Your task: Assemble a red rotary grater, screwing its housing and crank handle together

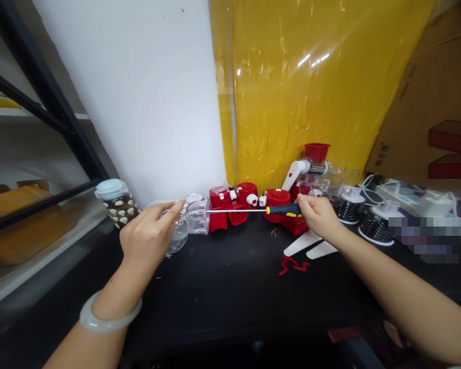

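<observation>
My right hand (318,215) is closed around the dark blue and yellow handle of a screwdriver (283,210). Its thin metal shaft points left, nearly level, and the tip overlaps a clear plastic cylinder (198,216). My left hand (150,230), palm down, is beside the clear plastic parts. Its index finger reaches right and the thumb is hidden; anything pinched there cannot be made out. Behind the shaft stand red plastic grater bases (218,207) with white knobs. Below my right hand lie white handles (302,243) and red strips (286,264).
At the back right, an assembled rotary grater (317,154) stands beside grater drums (378,225) and a power strip with white cables. A patterned jar (119,207) with a pale blue lid is at the left, near a shelf frame. Yellow plastic sheeting (299,92) rises behind the black table (230,292).
</observation>
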The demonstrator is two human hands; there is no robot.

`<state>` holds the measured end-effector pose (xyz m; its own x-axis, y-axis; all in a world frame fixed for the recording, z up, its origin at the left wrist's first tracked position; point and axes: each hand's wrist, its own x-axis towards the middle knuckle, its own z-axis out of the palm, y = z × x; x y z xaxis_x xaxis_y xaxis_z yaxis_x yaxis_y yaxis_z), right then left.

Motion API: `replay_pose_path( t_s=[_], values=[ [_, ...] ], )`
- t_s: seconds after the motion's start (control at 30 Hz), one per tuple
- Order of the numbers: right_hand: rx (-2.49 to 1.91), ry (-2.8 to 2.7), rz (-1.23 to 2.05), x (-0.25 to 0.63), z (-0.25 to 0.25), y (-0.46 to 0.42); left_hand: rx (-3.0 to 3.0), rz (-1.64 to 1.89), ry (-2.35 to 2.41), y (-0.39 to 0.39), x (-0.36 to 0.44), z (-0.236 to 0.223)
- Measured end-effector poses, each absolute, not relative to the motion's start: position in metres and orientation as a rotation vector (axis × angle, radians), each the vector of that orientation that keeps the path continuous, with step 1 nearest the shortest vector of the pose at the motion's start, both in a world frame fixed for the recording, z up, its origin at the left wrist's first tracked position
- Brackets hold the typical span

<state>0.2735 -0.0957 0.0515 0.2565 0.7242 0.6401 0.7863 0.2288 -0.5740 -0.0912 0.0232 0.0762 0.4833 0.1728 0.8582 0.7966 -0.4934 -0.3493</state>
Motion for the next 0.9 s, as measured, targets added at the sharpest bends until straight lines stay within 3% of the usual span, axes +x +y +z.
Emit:
replay_pose_path(
  t_s=[0.9],
  values=[
    [-1.583,-1.461,0.004,0.2737,0.0521,-0.0928,-1.927,-1.050,-0.760,0.0215,-0.0899,0.0773]
  ],
)
